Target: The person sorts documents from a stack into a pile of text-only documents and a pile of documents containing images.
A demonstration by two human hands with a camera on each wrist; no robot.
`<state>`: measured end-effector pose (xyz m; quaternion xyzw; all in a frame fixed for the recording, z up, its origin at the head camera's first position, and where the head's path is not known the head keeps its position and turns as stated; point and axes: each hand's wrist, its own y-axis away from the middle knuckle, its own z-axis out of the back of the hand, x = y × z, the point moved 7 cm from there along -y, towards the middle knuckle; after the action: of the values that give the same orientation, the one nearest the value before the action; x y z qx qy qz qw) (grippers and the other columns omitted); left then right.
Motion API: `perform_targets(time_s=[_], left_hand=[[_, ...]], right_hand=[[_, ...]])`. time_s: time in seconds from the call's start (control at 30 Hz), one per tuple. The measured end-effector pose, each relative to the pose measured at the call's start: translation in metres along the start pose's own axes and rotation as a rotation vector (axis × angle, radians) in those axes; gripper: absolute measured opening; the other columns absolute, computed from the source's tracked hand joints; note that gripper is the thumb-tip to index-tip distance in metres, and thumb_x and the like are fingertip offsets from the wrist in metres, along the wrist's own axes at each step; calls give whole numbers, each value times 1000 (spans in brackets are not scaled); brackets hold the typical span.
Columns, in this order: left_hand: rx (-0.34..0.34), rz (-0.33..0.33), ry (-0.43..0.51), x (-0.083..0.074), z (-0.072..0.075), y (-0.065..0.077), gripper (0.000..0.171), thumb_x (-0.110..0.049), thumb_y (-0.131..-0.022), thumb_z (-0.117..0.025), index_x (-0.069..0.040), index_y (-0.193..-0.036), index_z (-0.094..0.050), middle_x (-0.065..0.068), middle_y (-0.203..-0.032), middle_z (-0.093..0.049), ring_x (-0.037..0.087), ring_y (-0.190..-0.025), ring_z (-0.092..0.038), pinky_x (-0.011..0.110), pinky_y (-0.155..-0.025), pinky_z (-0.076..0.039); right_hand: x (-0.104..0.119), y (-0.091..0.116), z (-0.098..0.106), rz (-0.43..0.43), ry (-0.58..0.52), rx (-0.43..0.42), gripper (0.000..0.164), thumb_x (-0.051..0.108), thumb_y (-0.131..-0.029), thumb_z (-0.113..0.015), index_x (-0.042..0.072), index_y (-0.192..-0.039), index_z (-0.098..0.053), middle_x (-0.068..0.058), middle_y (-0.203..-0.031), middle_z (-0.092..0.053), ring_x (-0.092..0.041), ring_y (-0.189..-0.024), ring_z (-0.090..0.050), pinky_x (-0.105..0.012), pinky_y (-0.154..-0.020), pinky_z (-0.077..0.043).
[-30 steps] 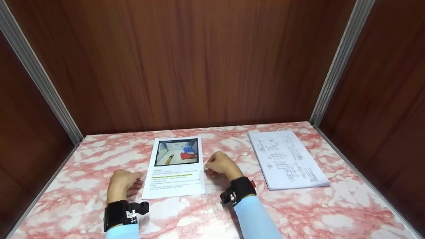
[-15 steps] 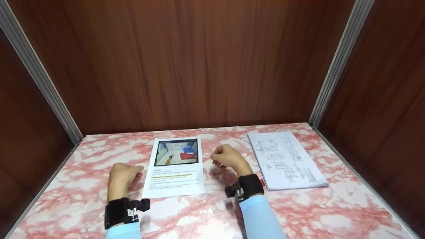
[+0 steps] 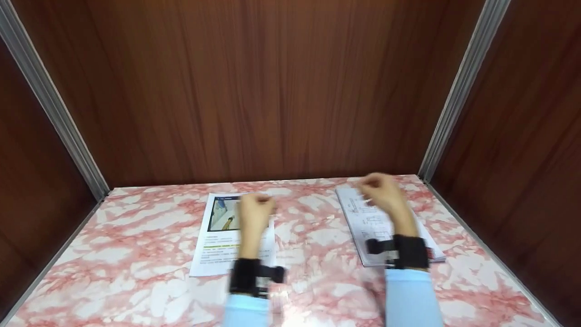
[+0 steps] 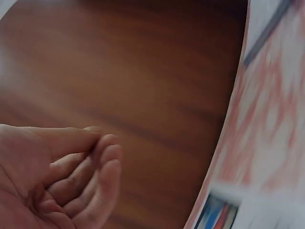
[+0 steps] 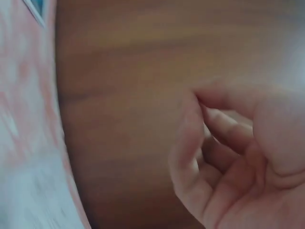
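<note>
My left hand (image 3: 254, 213) is raised in front of the printed sheet (image 3: 217, 252), covering part of its picture and text. In the left wrist view the thumb of that hand (image 4: 71, 174) meets the curled fingertips, with nothing seen between them. Over at the right, my right hand (image 3: 383, 194) hovers in front of the paper stack with line drawings (image 3: 373, 231) and hides some of its top page. From the right wrist view, thumb and index fingertip of this hand (image 5: 224, 152) touch in a ring around bare air. Both hands are blurred in the head view.
A red-and-white marbled tabletop (image 3: 313, 254) bears both papers. Behind it rises a dark wood-grain panel (image 3: 263, 91), with similar panels at the sides. Metal posts (image 3: 460, 91) stand at the back corners. Black camera straps (image 3: 245, 277) circle both wrists.
Both hands have lifted and swung right: the left from beside the sheet to in front of it, the right from the sheet's side to the drawing stack. The papers lie where they were.
</note>
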<state>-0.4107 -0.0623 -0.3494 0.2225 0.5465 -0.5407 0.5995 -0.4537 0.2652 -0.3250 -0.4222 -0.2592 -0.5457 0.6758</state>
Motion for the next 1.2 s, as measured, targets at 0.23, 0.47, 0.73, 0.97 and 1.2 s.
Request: perform_targets(time_s=[0.23, 0.47, 0.73, 0.97, 1.2], left_hand=[[60, -80, 86, -11, -89, 35, 9, -5, -87, -74, -4, -92, -82, 2, -78, -74, 13, -71, -67, 34, -70, -58], [206, 15, 118, 5, -139, 60, 18, -2, -90, -73, -1, -108, -78, 4, -92, -75, 15, -83, -70, 33, -79, -59], [384, 40, 42, -3, -183, 92, 30, -7, -87, -78, 2, -116, -76, 15, -109, -75, 21, -96, -71, 38, -89, -58], [434, 33, -22, -2, -197, 102, 34, -11, -87, -80, 4, -117, -75, 11, -101, -77, 20, -97, -72, 37, -90, -57], [468, 34, -17, 0, -200, 102, 36, -11, -87, -80, 4, -119, -74, 11, -104, -77, 20, -101, -71, 37, -95, -56]], right_hand=[[-53, 21, 73, -175, 47, -372, 24, 15, -96, -70, -4, -110, -74, 0, -80, -70, -4, -65, -64, -20, -61, -56], [-104, 29, 82, -328, 204, -366, 30, 15, -92, -70, -5, -113, -72, -24, -109, -72, -35, -99, -65, -42, -85, -49], [-136, 43, 81, -491, 339, -187, 52, 23, -93, -65, -12, -131, -58, -36, -136, -55, -56, -126, -49, -61, -105, -42], [-148, 54, 76, -598, 366, -126, 46, 17, -89, -65, -16, -120, -57, -42, -128, -51, -61, -121, -39, -68, -100, -38], [-151, 58, 71, -628, 340, -108, 36, 8, -84, -63, -13, -112, -60, -39, -121, -52, -61, -115, -41, -66, -92, -42]])
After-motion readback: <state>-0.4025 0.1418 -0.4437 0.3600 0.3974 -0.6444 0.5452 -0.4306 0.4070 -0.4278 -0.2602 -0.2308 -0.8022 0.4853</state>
